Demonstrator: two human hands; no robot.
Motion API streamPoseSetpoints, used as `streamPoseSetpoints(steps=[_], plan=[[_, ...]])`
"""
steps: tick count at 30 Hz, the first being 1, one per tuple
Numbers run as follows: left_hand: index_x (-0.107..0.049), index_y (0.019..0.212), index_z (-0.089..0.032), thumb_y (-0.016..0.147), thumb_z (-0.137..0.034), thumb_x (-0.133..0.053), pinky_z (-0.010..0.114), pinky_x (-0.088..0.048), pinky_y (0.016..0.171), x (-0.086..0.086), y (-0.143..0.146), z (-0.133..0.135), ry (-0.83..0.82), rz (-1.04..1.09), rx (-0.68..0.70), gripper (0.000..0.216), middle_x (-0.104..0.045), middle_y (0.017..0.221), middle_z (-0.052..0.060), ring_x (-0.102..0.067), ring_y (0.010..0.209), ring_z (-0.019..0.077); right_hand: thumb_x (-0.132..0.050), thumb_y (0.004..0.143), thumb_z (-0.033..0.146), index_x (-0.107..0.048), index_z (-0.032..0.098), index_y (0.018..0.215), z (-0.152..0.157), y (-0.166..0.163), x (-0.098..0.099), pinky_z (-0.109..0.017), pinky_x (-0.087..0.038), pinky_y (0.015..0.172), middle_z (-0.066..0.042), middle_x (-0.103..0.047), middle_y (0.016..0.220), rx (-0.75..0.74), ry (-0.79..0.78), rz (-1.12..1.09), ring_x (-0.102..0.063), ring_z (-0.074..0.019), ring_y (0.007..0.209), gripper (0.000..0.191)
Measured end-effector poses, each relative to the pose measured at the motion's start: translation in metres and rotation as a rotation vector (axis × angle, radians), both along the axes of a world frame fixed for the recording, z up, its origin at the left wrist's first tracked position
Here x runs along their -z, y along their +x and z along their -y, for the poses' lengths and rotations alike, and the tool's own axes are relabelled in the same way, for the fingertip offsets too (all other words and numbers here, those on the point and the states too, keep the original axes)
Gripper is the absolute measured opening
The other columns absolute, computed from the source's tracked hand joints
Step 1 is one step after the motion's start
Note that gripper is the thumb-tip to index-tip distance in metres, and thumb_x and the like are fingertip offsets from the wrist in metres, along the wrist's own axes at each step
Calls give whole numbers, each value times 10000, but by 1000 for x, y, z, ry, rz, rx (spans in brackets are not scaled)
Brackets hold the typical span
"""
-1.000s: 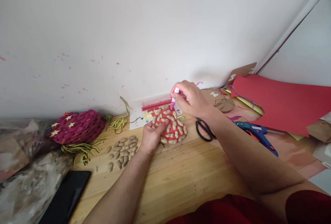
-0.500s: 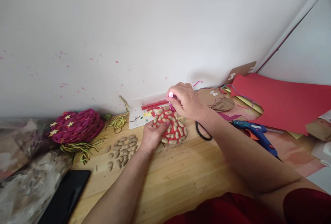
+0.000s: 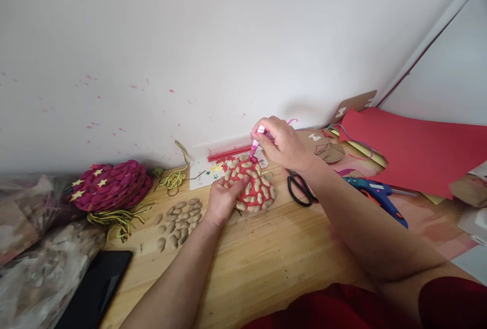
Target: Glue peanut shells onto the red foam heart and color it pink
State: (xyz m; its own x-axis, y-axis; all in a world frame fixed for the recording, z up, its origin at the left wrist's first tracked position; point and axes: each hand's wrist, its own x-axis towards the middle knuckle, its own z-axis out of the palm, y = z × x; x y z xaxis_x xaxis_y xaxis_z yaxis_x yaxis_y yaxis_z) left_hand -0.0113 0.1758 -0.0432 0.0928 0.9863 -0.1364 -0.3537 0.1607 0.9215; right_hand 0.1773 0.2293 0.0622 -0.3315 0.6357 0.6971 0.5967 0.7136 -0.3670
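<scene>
A red strawberry-shaped piece covered with glued peanut shells lies on the wooden table near the wall. My left hand presses on its left edge, fingers curled over it. My right hand is closed around a small pink tube or pen, its tip pointing down at the top of the red piece. A loose pile of peanut shells lies just left of my left hand.
Black scissors and a blue glue gun lie right of the piece. Red paper sheets and brown card cut-outs fill the right. A magenta shell dome with yellow stars, yellow-green strings, plastic bags and a black phone sit left.
My right hand dipped the pink tube down onto the top of the red piece, then lifted it back up a little. My left hand stayed on the piece.
</scene>
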Motion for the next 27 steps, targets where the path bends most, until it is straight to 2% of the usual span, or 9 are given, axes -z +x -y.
streamPoseSetpoints(steps=[7,12,16,21,27], plan=[[-765,935,-118,569,-425,-955,392,-629,736,1,-1,0,3,-5,1,514,-797,851,125,-766,737,282,-512,973,262,-583,224,846,-2,4,1,-332,-391,781,-36,-653,802,34,-44,-47,-574,-210,799,151],[-765,944,-118,566,-413,-961,414,-628,779,2,-1,-1,-6,8,-1,518,-800,884,137,-770,765,293,-509,993,289,-583,220,848,-1,4,0,-328,-397,785,-29,-649,794,-29,-64,-38,-569,-199,784,177],[-756,956,-113,573,-390,-960,430,-626,796,-1,0,-1,-28,49,-12,515,-801,887,134,-769,747,286,-506,986,267,-577,217,851,-2,6,1,-334,-397,800,-34,-650,797,-12,-33,-36,-571,-205,800,161],[-744,928,-109,547,-351,-972,430,-628,789,-6,1,0,-51,68,-26,505,-797,842,119,-762,706,272,-483,1011,291,-578,214,879,-2,6,0,-326,-410,781,-31,-659,814,-74,-111,-95,-578,-197,788,180],[-741,934,-107,537,-380,-973,425,-631,767,-7,2,0,-61,76,-42,535,-796,837,126,-759,684,270,-501,996,261,-578,218,863,-2,2,1,-330,-398,785,-28,-650,796,-27,-14,-68,-573,-199,793,160]])
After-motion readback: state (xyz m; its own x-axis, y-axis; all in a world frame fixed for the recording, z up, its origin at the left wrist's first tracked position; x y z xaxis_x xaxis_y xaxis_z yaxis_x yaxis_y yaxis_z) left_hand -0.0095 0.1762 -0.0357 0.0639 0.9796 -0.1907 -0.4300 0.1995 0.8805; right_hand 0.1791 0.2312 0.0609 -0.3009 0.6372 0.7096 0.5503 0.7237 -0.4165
